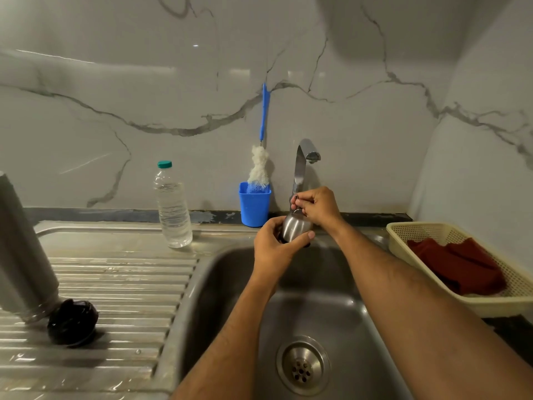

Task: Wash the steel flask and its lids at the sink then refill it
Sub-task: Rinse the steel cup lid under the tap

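Observation:
My left hand (274,243) grips a steel cup-shaped lid (295,228) over the back edge of the sink basin (331,313). My right hand (315,206) is at the base of the tap (302,163), its fingers pinching the small tap lever just above the lid. No water stream is visible. The steel flask body (23,255) stands upside down on the ribbed drainboard (121,287) at the far left. A black inner lid (72,321) lies beside the flask's mouth.
A clear plastic water bottle (173,206) with a green cap stands at the back of the drainboard. A blue cup (254,204) holds a blue-handled bottle brush (259,168). A cream basket (467,267) with a red cloth (458,264) sits right of the sink.

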